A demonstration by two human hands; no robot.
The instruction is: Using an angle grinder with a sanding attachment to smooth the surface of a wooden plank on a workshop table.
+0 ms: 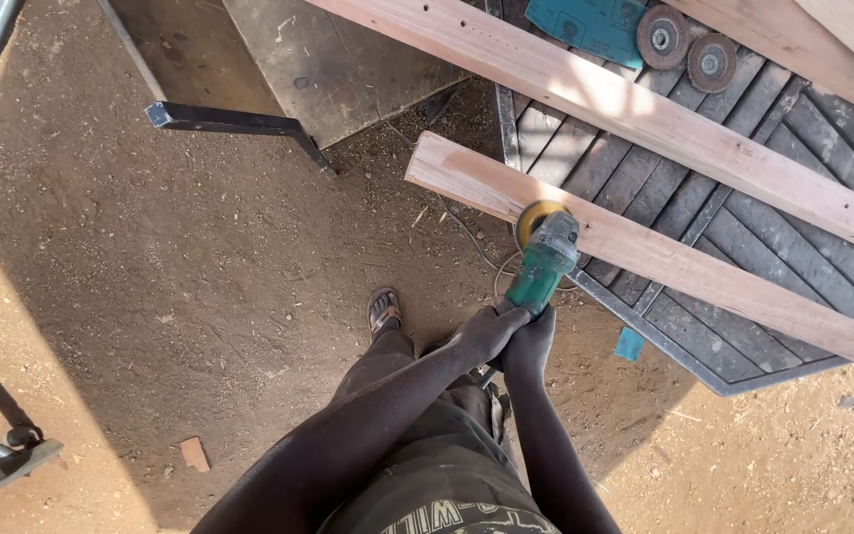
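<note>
Both hands grip a green angle grinder (544,265) by its body. My left hand (486,331) wraps the rear of the tool from the left, and my right hand (531,341) holds it just beside. The grinder's yellowish disc (536,215) rests on the edge of a long wooden plank (664,252) that lies slanted across a dark metal slatted frame (743,198). A second, longer plank (644,114) lies parallel above it.
Two worn grinding discs (686,49) and a teal sheet (585,25) lie on the frame's far end. A metal table leg and bar (234,121) stand at the top left. My sandalled foot (384,311) is on dirt ground. A cable (476,242) trails under the plank.
</note>
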